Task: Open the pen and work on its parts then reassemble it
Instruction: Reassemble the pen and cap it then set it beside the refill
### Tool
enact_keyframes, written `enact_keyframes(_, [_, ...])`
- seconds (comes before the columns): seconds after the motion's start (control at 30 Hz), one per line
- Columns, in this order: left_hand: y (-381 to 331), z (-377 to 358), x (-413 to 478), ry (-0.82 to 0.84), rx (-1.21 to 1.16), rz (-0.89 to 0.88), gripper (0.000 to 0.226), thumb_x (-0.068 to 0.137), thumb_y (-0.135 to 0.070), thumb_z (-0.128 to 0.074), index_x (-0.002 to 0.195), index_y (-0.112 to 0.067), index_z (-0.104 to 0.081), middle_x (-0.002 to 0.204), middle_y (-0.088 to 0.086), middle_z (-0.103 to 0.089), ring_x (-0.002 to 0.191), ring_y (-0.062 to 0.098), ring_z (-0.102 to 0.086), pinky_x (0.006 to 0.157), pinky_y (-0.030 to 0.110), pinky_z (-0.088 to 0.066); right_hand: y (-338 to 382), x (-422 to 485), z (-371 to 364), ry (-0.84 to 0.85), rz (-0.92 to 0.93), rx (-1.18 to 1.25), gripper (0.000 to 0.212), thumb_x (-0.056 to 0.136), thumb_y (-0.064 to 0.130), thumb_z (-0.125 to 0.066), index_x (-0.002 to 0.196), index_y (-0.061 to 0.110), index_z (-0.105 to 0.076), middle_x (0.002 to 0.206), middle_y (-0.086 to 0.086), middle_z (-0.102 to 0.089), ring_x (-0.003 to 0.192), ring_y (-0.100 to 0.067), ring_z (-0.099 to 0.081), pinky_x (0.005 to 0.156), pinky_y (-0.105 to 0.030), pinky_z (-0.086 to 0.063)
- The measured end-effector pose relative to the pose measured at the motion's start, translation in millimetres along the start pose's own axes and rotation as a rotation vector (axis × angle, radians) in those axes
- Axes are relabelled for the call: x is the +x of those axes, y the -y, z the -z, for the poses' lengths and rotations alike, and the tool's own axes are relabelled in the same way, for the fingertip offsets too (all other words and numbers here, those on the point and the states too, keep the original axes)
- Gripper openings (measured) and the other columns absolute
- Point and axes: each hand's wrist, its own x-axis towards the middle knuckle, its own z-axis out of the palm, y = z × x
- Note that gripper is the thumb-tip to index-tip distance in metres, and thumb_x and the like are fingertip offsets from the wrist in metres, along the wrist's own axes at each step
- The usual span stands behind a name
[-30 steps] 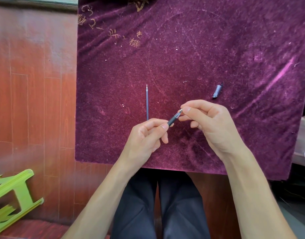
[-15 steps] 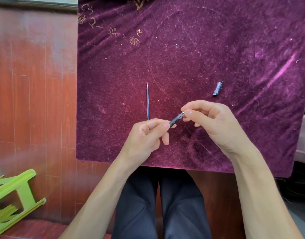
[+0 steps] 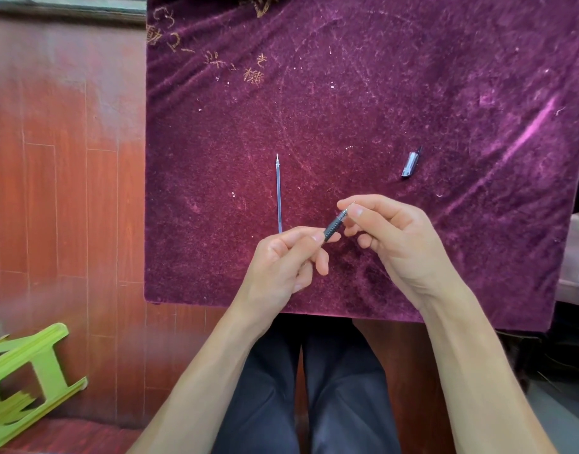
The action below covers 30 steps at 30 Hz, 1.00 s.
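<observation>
Nothing has shifted on purple velvet cloth (image 3: 347, 93) over red wood floor (image 3: 68, 191).

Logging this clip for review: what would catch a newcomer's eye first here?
First, the two hands at centre: the left hand grips a dark pen barrel while the right hand pinches its tip. Beside them on the purple velvet cloth lie a thin refill, left, and a small cap, upper right.

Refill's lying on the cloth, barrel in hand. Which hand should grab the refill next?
Probably the right hand: it only pinches the tip end, while the left hand carries the pen barrel. The refill lies nearer the left hand, but that grip is occupied.
</observation>
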Motion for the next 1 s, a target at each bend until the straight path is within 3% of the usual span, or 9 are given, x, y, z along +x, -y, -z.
enact_keyframes(0.3, [1, -1, -1, -0.006, 0.011, -0.014, 0.028, 0.101, -0.026, -0.053, 0.106, -0.015, -0.078, 0.066, -0.001, -0.065, 0.039, 0.004, -0.037, 0.042, 0.014, -0.031, -3, -6, -4, -0.046, -0.001, 0.054, 0.018, 0.1, 0.033, -0.069, 0.107, 0.03, -0.085, 0.091, 0.012, -0.076, 0.083, -0.002, -0.065, 0.076, -0.026, -0.05])
enact_keyframes(0.5, [-1, -2, 0, -0.025, 0.013, -0.011, 0.028, 0.103, -0.022, -0.051, 0.108, -0.01, -0.076, 0.065, -0.001, -0.066, 0.039, 0.004, -0.037, 0.042, 0.014, -0.031, -3, -3, -13, -0.113, 0.001, 0.02, 0.018, 0.091, 0.045, -0.075, 0.097, 0.032, -0.085, 0.087, 0.016, -0.077, 0.078, 0.001, -0.066, 0.077, -0.029, -0.049])
enact_keyframes(0.63, [-3, -2, 0, -0.03, 0.023, -0.009, 0.029, 0.104, -0.02, -0.05, 0.111, -0.007, -0.075, 0.066, -0.002, -0.065, 0.04, 0.004, -0.037, 0.042, 0.017, -0.029, -2, -3, -13, -0.067, -0.015, 0.055, 0.021, 0.1, 0.04, -0.069, 0.11, 0.032, -0.084, 0.088, 0.013, -0.076, 0.083, -0.003, -0.066, 0.08, -0.032, -0.049])
enact_keyframes(0.73, [-5, -2, 1, -0.03, 0.029, -0.013, 0.029, 0.103, -0.022, -0.051, 0.11, -0.007, -0.074, 0.066, -0.001, -0.066, 0.039, 0.004, -0.037, 0.043, 0.018, -0.03, -2, -3, -15, -0.078, -0.008, 0.084, 0.018, 0.101, 0.032, -0.069, 0.108, 0.028, -0.085, 0.088, 0.011, -0.077, 0.082, -0.005, -0.065, 0.077, -0.029, -0.049])
enact_keyframes(0.83, [-6, -2, 2, -0.03, 0.022, -0.014, 0.03, 0.102, -0.023, -0.051, 0.11, -0.008, -0.075, 0.066, -0.001, -0.065, 0.039, 0.004, -0.037, 0.043, 0.018, -0.031, -3, -2, -17, -0.11, -0.008, 0.083, 0.014, 0.099, 0.033, -0.073, 0.102, 0.028, -0.086, 0.088, 0.012, -0.077, 0.079, -0.002, -0.065, 0.076, -0.027, -0.05])
enact_keyframes(1.0, [-5, -2, 1, -0.022, -0.005, -0.017, 0.028, 0.102, -0.024, -0.052, 0.108, -0.01, -0.076, 0.066, -0.001, -0.065, 0.04, 0.004, -0.037, 0.042, 0.016, -0.03, -2, -4, -16, -0.098, -0.029, 0.135, 0.02, 0.098, 0.039, -0.073, 0.109, 0.027, -0.085, 0.089, 0.009, -0.074, 0.081, -0.006, -0.064, 0.077, -0.027, -0.05])
